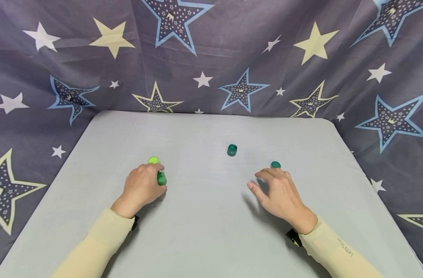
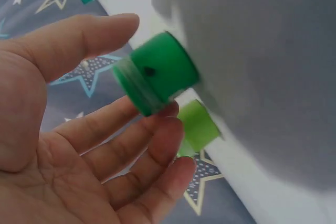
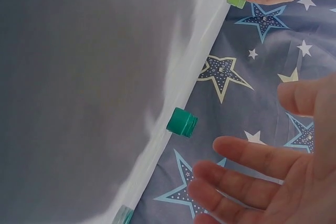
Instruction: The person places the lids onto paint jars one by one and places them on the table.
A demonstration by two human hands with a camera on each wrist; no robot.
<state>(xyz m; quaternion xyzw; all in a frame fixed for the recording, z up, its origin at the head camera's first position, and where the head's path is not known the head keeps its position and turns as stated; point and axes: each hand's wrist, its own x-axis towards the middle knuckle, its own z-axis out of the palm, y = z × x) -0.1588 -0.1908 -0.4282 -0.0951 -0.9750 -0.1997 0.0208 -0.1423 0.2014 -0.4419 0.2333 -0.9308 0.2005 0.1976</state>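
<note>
My left hand [image 1: 142,187] is around a small green jar [image 2: 163,72] standing on the table, fingers slightly bent on one side and thumb on the other. In the left wrist view a gap shows between thumb tip and jar. Just behind it stands a lime green jar [image 1: 153,160], partly hidden by the fingers in the left wrist view. My right hand [image 1: 281,193] hovers over the table with thumb and fingers spread, nothing between them. Beyond its knuckles is a teal jar [image 1: 275,165], partly covered by the hand. Another dark teal jar [image 1: 232,150] stands farther back, between the hands.
A pale grey cloth covers the table [image 1: 204,216]. Behind it and along both sides hangs a dark star-patterned curtain [image 1: 211,58], which meets the table's far edge. Dark bands [image 1: 295,237] show under both sleeve cuffs.
</note>
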